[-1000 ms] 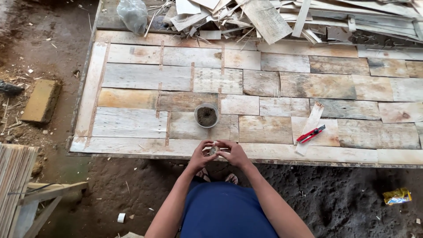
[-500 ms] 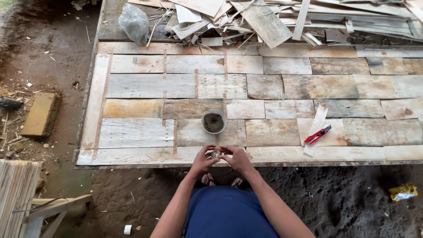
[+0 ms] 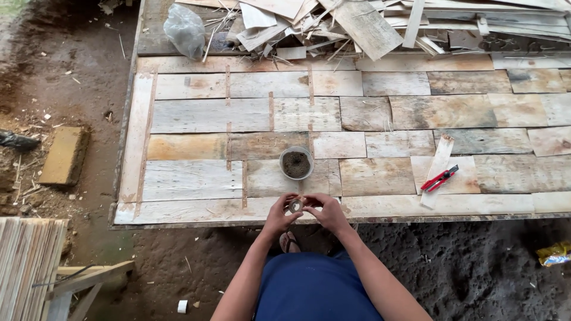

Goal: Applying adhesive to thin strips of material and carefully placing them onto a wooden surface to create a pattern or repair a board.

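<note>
My left hand and my right hand meet over the near edge of a big panel of pale wooden boards. Between their fingertips they pinch a small round ring-like object; what it is I cannot tell. Just beyond the hands stands a small round cup filled with dark grainy material. A red utility knife lies on the boards to the right, on a thin wooden strip.
A heap of wood offcuts and a grey plastic bag lie at the panel's far side. On the dirt to the left are a yellowish block and bundled thin strips. A yellow wrapper lies at the right.
The view has shifted a little, so the panel sits further right in the frame. Both hands stay together on the small object at the panel's near edge.
</note>
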